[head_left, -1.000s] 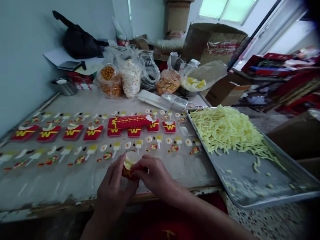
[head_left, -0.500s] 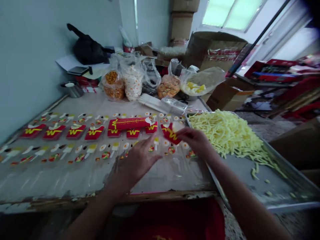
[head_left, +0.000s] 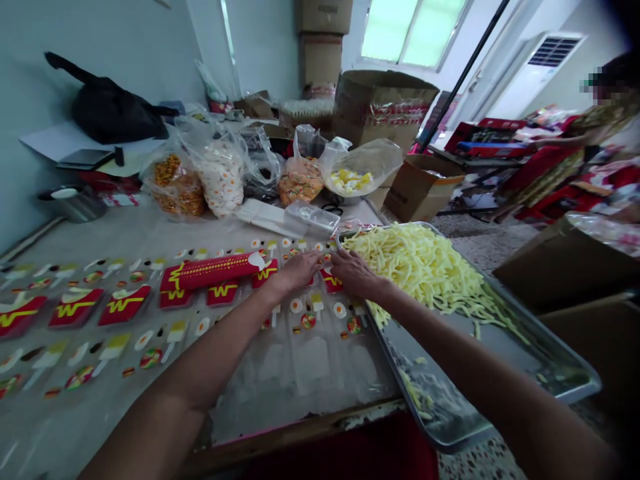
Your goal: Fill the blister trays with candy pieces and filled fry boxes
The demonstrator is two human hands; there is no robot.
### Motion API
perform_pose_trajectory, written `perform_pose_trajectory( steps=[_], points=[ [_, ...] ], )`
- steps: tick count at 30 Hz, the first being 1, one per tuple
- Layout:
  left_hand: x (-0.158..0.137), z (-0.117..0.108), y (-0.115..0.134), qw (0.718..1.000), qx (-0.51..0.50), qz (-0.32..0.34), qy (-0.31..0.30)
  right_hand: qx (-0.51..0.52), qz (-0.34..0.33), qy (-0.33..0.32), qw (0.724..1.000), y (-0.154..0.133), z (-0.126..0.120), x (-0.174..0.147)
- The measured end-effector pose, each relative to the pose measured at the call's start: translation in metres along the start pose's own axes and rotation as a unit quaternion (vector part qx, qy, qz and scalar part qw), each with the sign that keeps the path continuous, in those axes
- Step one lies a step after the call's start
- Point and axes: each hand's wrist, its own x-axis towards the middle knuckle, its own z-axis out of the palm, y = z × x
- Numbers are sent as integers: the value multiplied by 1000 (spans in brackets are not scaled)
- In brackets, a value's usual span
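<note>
Left hand (head_left: pixel 301 268) and right hand (head_left: pixel 355 272) positioned close together at a red carton (head_left: pixel 332 281) on the worktop (head_left: pixel 129 230); left-hand contact unconfirmed. Yellow strips (head_left: pixel 425 260) heaped in the metal tray (head_left: pixel 450 410), right. Clear filled bags (head_left: pixel 220 177) stand behind.

Workshop: stacked cartons (head_left: pixel 323 59), bagged small parts (head_left: pixel 300 181), worktable (head_left: pixel 133 230).

Strips (head_left: pixel 420 260) in tray (head_left: pixel 413 353) — bags (head_left: pixel 300 181) behind cartons (head_left: pixel 333 281)

Red ctn (head_left: pixel 331 283) partly behind R fingers (head_left: pixel 346 263)
</note>
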Motion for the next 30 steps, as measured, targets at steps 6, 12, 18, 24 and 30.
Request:
perform_pose_trajectory(
  steps=[6, 12, 18, 24, 30],
  points=[
    [-3, -19, 2, 998, 20, -35, 51, -37, -36, -33, 998, 5, 2, 7],
    [-81, -103, -56, 979, 110, -135, 105, 45, 182, 89, 978, 14, -18, 7],
    [-115, -121, -100, 974, 168, -151, -20, 203, 111, 87, 969, -74, 8, 65],
    [-110, -116, -88, 985, 170, -26, 20, 270, 95, 75, 955, -147, 36, 129],
    [-83, -105, -65, 977, 152, 109, 101, 374, 173, 101, 906, -131, 20, 86]
  ],
)
